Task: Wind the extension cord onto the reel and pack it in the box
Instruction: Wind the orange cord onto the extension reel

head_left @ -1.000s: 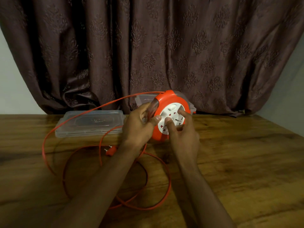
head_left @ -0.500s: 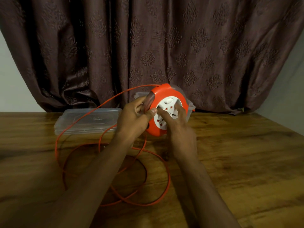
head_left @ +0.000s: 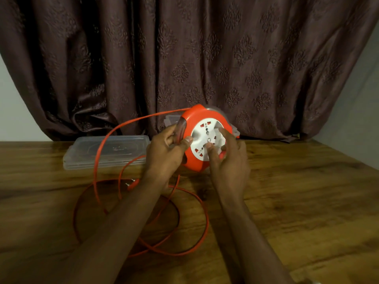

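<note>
An orange reel (head_left: 195,117) with a white socket face is held upright above the wooden table (head_left: 297,201). My left hand (head_left: 166,152) grips its left rim. My right hand (head_left: 227,158) presses fingertips on the white face. The orange cord (head_left: 123,128) arcs from the reel's top to the left, then lies in loose loops on the table under my forearms. Its plug (head_left: 133,183) lies beside my left wrist. A clear plastic box (head_left: 171,119) stands behind the reel, mostly hidden.
A clear plastic lid (head_left: 106,150) lies flat on the table left of the reel. A dark patterned curtain (head_left: 184,58) hangs along the table's back edge. Bare wood stretches to the right.
The white face has turned under my right fingers. The cord arc on the left has pulled in toward the reel, and the loops on the table have shifted.
</note>
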